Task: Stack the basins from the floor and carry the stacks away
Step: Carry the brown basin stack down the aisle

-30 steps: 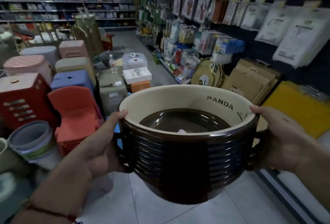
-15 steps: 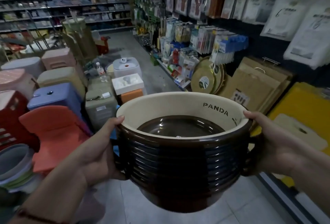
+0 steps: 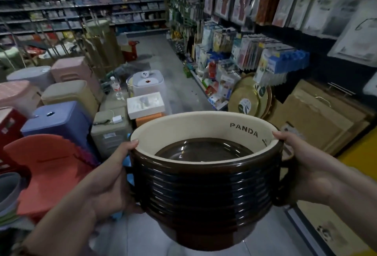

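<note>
Dark brown glaze, ribbed on the outside by the rims of nested basins: the stack of basins (image 3: 206,186) is up off the floor, held in front of me at about chest level over the pale floor tiles (image 3: 130,241). The top basin has a cream inner wall with "PANDA" printed on it and a glossy brown bottom.

My left hand (image 3: 108,180) grips the left side of the stack, thumb hooked over the cream rim, fingers curled round the side handle, mostly hidden behind it. My right hand (image 3: 306,172) does the same on the right: thumb on the rim, fingers wrapped about the dark handle. Both are closed on the stack; it sits roughly level between them.

Surroundings: a shop aisle, dim light. To my left, plastic stools crowd the floor: an orange stool (image 3: 53,166) nearest, a blue stool (image 3: 59,121) behind it, beige and pink ones further back. A white box (image 3: 145,104) rests on an orange one just beyond the stack's far rim. On my right, round gold trays (image 3: 246,100) lean at the foot of the display, with wooden boards (image 3: 318,119) beside them. Packaged goods hang on the wall rack (image 3: 285,6) above. Long shelves (image 3: 81,0) cross the far end; their contents are too blurred to name.
</note>
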